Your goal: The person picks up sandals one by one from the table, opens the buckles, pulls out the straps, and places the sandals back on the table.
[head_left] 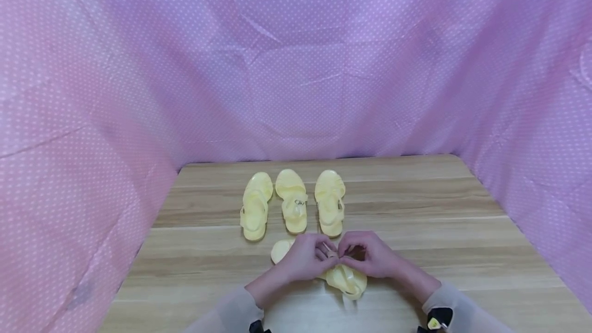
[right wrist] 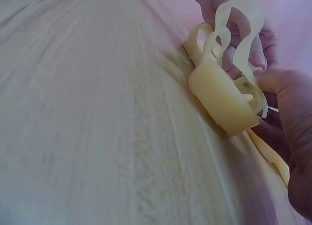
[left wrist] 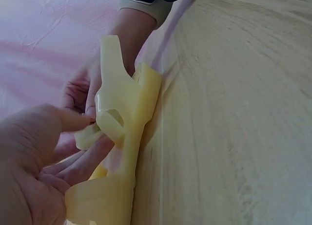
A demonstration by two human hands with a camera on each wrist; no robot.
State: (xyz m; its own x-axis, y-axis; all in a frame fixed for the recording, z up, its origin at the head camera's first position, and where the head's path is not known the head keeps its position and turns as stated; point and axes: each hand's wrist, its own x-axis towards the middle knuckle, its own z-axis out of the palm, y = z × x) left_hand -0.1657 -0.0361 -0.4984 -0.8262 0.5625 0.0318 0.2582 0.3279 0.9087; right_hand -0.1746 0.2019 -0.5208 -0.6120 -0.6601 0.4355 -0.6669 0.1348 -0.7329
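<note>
A pale yellow jelly sandal (head_left: pixel 348 280) lies sideways near the table's front, its toe to the left and its heel straps to the right. From the left, my left hand (head_left: pixel 305 257) reaches over its middle and pinches a strap with thumb and fingers. My right hand (head_left: pixel 373 255) pinches the strap close beside it, and the fingertips of both hands nearly meet. In the right wrist view, small dark marks show on the sandal strap (right wrist: pixel 245 84) by the right thumb. Fingers hide part of the strap in each view.
Behind the hands stand three more yellow sandals in a row: a left one (head_left: pixel 255 207), a middle one (head_left: pixel 292 202) with a dark-marked strap, and a right one (head_left: pixel 330 202). The wood-grain table (head_left: pixel 416 194) is bordered by pink dotted cloth (head_left: pixel 296 66) at back and sides.
</note>
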